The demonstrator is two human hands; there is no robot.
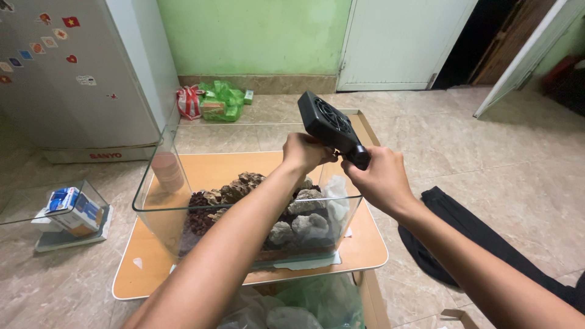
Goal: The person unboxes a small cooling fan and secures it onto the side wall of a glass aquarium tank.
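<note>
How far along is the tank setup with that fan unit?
Done: rocks and dark substrate already sit inside the glass tank on the low table. In hand: the black fan unit is held above the tank's far rim, left hand and right hand both gripping it. Left: the fan is not yet attached to the rim; no water visible.

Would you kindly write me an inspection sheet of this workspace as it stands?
Surface: low wooden table on a tiled floor.
Job's things: black fan unit held above a glass tank containing rocks.
Clutter: boxes in a small glass container; green bags; black cloth; plastic bags.
Grippers: left hand and right hand both grip the fan.
Cables: nothing seen.
Surroundings: refrigerator, green wall, white door.
</note>
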